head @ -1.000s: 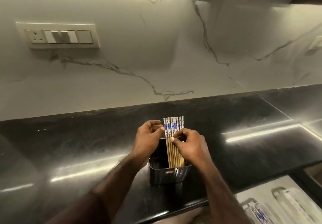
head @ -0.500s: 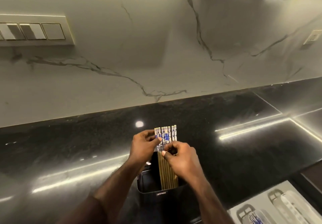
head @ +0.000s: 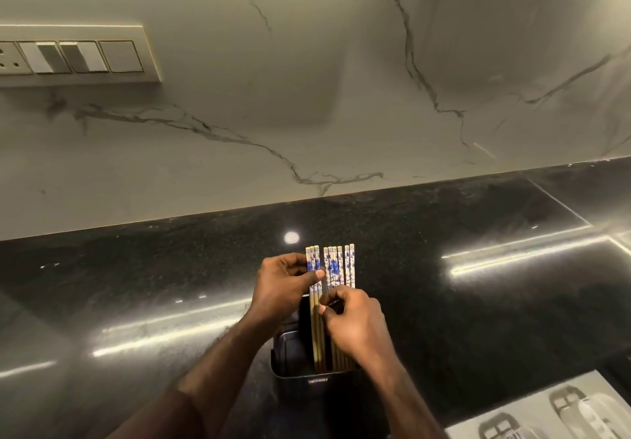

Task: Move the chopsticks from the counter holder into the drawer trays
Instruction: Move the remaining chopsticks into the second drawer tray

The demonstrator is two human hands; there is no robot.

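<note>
Several wooden chopsticks with white and blue flowered tops stand upright in a black metal holder (head: 300,375) on the dark counter. My left hand (head: 285,285) pinches two chopsticks (head: 313,264) at their patterned tops, split off to the left. My right hand (head: 355,326) grips the remaining bunch of chopsticks (head: 338,266) lower down on their shafts. A narrow gap separates the two groups. The lower ends stay inside the holder. At the bottom right, a white drawer tray (head: 546,411) with shaped slots shows below the counter edge.
The glossy black counter (head: 478,302) runs wide to both sides, with bright light streaks on it. A marble backsplash rises behind it. A switch panel (head: 78,56) sits on the wall at the upper left.
My left hand has pulled two chopsticks away from the bunch to the left, opening a gap. The camera has moved a little closer and lower.
</note>
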